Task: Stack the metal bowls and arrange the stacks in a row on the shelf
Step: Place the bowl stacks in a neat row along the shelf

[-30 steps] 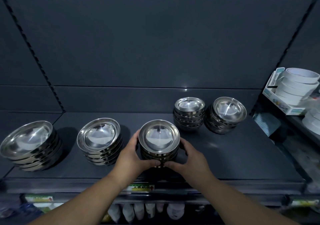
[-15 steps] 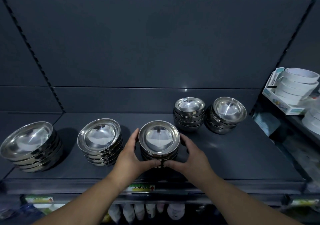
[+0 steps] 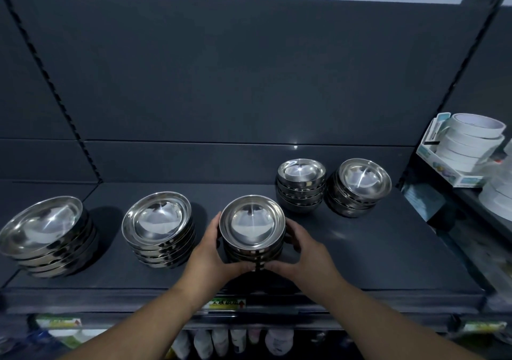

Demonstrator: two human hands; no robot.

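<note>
While the left hand (image 3: 213, 251) at 9 o'clock and the right hand (image 3: 307, 251) at 3 o'clock curl round the middle stack of shiny round steel bowls (image 3: 252, 221) on the dark grey shelf (image 3: 374, 254), setting it in line seems the step. Next, probably, the two rear stacks (image 3: 301, 178) (image 3: 363, 182) at 1 o'clock need pulling forward into the row.

Glossy mirror-bright metal bowls (image 3: 252, 222) on a smooth matt dark shelf (image 3: 374, 249).

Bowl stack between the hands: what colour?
Shiny silver metal with no pattern; the bowl stack shows best in the head view.
</note>
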